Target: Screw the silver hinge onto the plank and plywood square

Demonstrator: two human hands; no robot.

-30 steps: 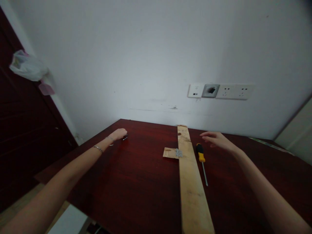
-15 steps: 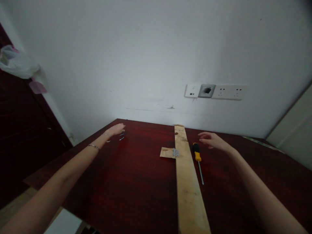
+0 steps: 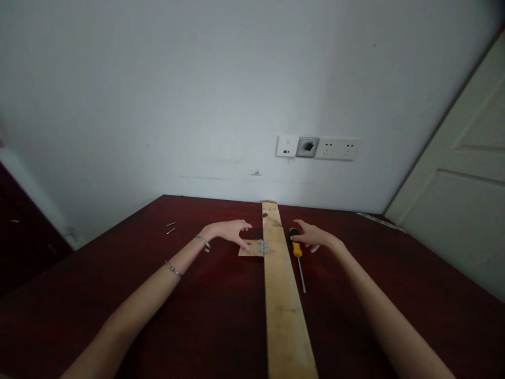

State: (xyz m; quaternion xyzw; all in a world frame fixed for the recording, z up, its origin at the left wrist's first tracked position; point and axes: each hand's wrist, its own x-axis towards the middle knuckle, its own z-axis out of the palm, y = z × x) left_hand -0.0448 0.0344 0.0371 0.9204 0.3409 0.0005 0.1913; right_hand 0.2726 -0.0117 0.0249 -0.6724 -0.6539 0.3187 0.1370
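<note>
A long wooden board [image 3: 286, 310] lies lengthwise on the dark red table [image 3: 205, 326]. A metal hinge [image 3: 263, 246] joins its left edge to a small wooden piece [image 3: 254, 251]. My left hand [image 3: 232, 231], thumb and fingers apart and empty, is over the small piece, its thumb near the hinge. Right of the board lies a screwdriver [image 3: 297, 249] with a black and yellow handle, its shaft toward me. My right hand [image 3: 311, 235] is open at the handle, fingers spread around its upper end but not closed on it.
Two thin metal pieces [image 3: 171, 230], perhaps screws or nails, lie on the table's left part. A flat strip [image 3: 381, 222] lies at the back right edge. Sockets [image 3: 337, 149] are on the wall behind; a pale door [image 3: 465, 195] stands at the right.
My left hand has moved right, from beside the thin metal pieces to the small wooden piece. My right hand has come closer to the screwdriver handle. The view has turned to the right.
</note>
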